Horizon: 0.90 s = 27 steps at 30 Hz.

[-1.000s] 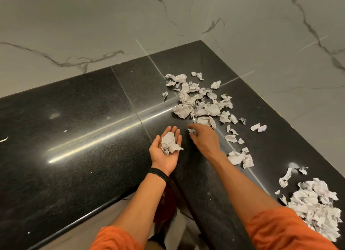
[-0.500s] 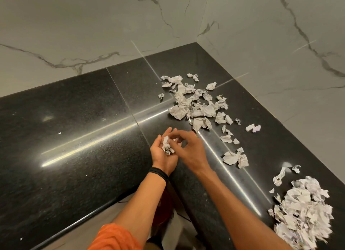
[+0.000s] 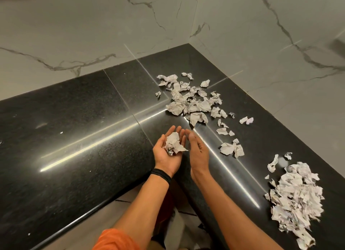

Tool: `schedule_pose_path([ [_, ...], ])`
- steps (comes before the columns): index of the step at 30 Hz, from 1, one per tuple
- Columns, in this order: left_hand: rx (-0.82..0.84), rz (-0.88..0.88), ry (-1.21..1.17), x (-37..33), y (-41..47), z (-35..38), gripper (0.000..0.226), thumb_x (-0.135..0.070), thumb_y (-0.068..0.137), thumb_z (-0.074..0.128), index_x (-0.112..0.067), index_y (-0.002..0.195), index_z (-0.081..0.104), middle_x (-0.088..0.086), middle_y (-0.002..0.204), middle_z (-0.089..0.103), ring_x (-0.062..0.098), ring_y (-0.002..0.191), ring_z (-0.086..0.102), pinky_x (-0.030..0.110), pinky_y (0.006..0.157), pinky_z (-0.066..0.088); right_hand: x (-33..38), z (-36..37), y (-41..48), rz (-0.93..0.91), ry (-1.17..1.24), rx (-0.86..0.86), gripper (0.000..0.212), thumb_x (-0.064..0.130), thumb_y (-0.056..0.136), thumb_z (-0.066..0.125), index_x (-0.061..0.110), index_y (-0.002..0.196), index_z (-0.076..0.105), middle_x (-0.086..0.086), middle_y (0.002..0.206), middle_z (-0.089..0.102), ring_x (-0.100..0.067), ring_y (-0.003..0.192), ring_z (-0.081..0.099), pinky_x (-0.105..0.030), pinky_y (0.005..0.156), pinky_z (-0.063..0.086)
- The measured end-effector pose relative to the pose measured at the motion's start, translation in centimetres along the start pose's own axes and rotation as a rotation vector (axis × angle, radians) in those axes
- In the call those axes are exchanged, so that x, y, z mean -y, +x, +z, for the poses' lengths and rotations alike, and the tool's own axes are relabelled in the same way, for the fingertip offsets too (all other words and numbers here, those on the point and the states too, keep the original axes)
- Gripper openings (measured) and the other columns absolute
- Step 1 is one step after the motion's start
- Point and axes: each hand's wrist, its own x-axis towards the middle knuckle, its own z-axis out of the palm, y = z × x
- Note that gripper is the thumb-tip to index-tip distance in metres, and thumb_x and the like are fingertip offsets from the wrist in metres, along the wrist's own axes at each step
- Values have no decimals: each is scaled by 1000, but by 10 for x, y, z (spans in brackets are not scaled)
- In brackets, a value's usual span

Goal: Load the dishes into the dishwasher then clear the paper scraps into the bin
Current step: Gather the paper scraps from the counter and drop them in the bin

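My left hand (image 3: 167, 152) lies palm up over the black counter (image 3: 74, 137), cupping a few crumpled paper scraps (image 3: 173, 142) in its palm. My right hand (image 3: 197, 151) is just right of it, fingers straight and relaxed, holding nothing. A loose scatter of crumpled scraps (image 3: 192, 100) lies on the counter just beyond the hands, toward the corner. A few scraps (image 3: 231, 149) lie to the right of my right hand. A bigger heap of scraps (image 3: 296, 199) sits at the counter's near right.
The counter runs in an L along two marble walls (image 3: 93, 26) that meet at the far corner. Its front edge passes under my wrists, with floor below. The counter's left stretch carries only a few tiny specks.
My right hand picked a scrap from the counter, put it into my left palm, and has now drawn back, open. The view has shifted slightly.
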Motion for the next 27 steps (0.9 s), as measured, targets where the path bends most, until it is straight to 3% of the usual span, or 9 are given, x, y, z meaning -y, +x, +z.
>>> schedule_pose_path([
  [4, -1, 31, -26, 1, -26, -12, 44, -28, 104, 39, -1, 131, 62, 22, 139, 60, 36, 135, 53, 45, 119, 36, -12, 9, -28, 136, 233, 1, 28, 23, 106, 52, 12, 125, 70, -1, 121, 74, -15, 118, 67, -33, 100, 51],
  [8, -18, 63, -28, 3, -58, -34, 44, -28, 103, 41, -1, 130, 62, 21, 142, 58, 35, 136, 52, 45, 119, 35, -21, 13, -64, 171, 324, -7, 29, 20, 106, 51, 9, 127, 68, -4, 122, 73, -16, 117, 68, -33, 100, 53],
  [12, -54, 96, -1, 7, -96, -64, 42, -28, 103, 42, -1, 126, 64, 22, 144, 55, 35, 137, 51, 45, 119, 35, -38, 9, -104, 204, 346, 18, 26, 18, 105, 53, 10, 124, 69, -4, 116, 75, -16, 110, 71, -25, 85, 57],
  [14, -100, 119, 58, 9, -118, -84, 41, -28, 102, 43, -1, 126, 63, 21, 142, 57, 35, 136, 52, 45, 119, 35, -53, 7, -128, 249, 375, 38, 24, 18, 103, 57, 9, 123, 69, -5, 113, 76, -18, 106, 72, -27, 83, 58],
  [18, -214, 132, 141, 14, -142, -132, 39, -28, 100, 45, -2, 121, 66, 20, 129, 62, 34, 126, 56, 46, 120, 33, -104, 1, -164, 275, 282, 26, 40, 18, 89, 78, 11, 127, 67, -10, 121, 73, -24, 116, 69, -44, 103, 54],
  [20, -292, 102, 175, 17, -152, -156, 38, -27, 100, 46, -3, 121, 66, 20, 130, 62, 34, 120, 61, 45, 118, 37, -126, -3, -179, 325, 240, 0, 44, 19, 85, 81, 12, 127, 68, -8, 122, 72, -24, 118, 68, -48, 106, 52],
  [23, -403, 68, 202, 17, -154, -189, 35, -27, 101, 45, -5, 115, 68, 17, 118, 69, 32, 107, 66, 44, 114, 41, -155, -7, -184, 418, 267, -96, 29, 16, 95, 71, 10, 123, 69, -10, 118, 74, -25, 111, 71, -44, 100, 56],
  [27, -541, 11, 255, 20, -115, -244, 35, -26, 101, 44, -4, 101, 72, 17, 103, 71, 30, 98, 67, 41, 107, 46, -217, -13, -161, 510, 259, -222, 21, 18, 102, 59, 7, 115, 72, -9, 107, 76, -16, 93, 75, -26, 76, 59],
])
